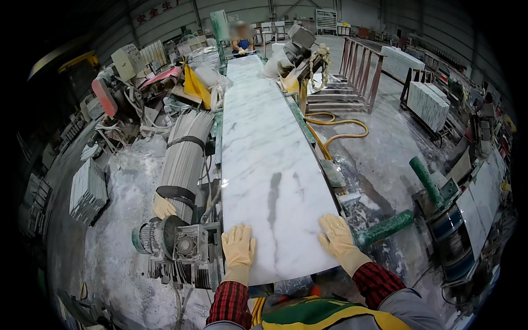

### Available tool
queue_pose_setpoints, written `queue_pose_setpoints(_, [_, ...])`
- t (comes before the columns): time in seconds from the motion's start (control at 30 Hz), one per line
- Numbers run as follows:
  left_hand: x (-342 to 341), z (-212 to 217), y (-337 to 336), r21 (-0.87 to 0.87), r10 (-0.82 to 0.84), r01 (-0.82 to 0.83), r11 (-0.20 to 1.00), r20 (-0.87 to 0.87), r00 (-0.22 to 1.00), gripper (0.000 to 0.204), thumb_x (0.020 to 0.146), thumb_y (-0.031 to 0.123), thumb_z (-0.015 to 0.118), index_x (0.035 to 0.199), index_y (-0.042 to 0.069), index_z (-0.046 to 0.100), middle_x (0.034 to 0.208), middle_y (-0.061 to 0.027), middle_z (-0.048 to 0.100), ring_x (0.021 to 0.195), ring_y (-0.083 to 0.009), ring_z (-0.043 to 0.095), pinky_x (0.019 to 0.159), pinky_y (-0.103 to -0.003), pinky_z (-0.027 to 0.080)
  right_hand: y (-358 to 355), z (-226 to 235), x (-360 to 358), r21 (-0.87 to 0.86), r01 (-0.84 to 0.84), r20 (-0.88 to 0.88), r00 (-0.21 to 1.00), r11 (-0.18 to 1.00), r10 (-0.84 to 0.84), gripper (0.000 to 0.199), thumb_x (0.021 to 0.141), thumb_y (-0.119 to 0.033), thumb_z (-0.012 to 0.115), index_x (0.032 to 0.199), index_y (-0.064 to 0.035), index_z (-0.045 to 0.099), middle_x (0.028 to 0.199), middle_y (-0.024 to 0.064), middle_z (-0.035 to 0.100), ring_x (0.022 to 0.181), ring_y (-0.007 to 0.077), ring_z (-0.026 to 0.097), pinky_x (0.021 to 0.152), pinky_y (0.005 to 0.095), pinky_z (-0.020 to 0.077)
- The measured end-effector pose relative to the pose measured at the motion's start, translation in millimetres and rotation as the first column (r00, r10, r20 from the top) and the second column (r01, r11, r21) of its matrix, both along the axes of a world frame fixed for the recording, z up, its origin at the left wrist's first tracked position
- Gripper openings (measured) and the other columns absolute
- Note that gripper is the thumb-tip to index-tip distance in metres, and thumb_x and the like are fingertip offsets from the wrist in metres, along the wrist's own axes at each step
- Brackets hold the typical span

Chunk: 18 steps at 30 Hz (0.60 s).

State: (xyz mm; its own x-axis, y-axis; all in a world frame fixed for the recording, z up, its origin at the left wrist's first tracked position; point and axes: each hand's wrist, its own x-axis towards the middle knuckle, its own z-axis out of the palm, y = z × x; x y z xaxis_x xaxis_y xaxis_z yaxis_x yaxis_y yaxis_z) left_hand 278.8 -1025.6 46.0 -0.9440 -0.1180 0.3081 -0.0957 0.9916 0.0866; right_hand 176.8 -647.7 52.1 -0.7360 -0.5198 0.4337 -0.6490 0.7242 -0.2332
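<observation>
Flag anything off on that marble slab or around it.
A dark grey streak runs along the white marble slab ahead of the left hand and right hand; vein or crack, cannot tell. A yellow hose lies looped loose on the wet floor.

A yellow hose (335,127) coils on the wet concrete floor (385,159) right of the machine, near a rust-red metal rack (357,74). Stacked white stone slabs (428,103) lean farther right. A grey motor (176,242) sits at lower left, beside a banded bundle of grey strips (184,154).
</observation>
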Motion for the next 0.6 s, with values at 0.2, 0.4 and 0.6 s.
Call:
queue_pose_setpoints(0.2, [-1,-1,2,0.008,0.0,0.001,1.0,-0.036,0.999,0.052,0.102,0.035,0.074,0.149,0.016,0.063,0.158,-0.0122,0.063,0.149,-0.035,0.055,0.124,-0.061,0.033,4,-3,4,-0.016,-0.001,-0.022,1.0,1.0,0.0,0.055,0.099,-0.031,0.075,0.145,-0.0024,0.068,0.153,0.0249,0.066,0.146,0.0433,0.059,0.129,0.0569,0.0388])
queue_pose_setpoints(0.4, [4,3,4,0.01,0.019,-0.019,1.0,-0.017,1.0,0.05,0.106,0.035,0.069,0.152,0.015,0.063,0.16,-0.012,0.063,0.151,-0.034,0.054,0.126,-0.059,0.033,2,8,9,-0.089,-0.034,-0.076,0.997,0.995,0.027,0.053,0.092,-0.022,0.08,0.139,-0.0011,0.067,0.144,0.0234,0.069,0.137,0.0432,0.063,0.121,0.0571,0.0455])
queue_pose_setpoints(0.6, [5,0,2,-0.006,-0.012,0.012,1.0,-0.045,0.999,0.051,0.104,0.033,0.07,0.151,0.016,0.062,0.156,-0.0121,0.064,0.146,-0.0348,0.056,0.123,-0.059,0.036,2,6,10,-0.135,-0.056,-0.145,0.989,0.989,0.036,0.053,0.088,-0.019,0.081,0.136,-0.0011,0.067,0.139,0.0223,0.07,0.132,0.0426,0.065,0.117,0.0566,0.0477])
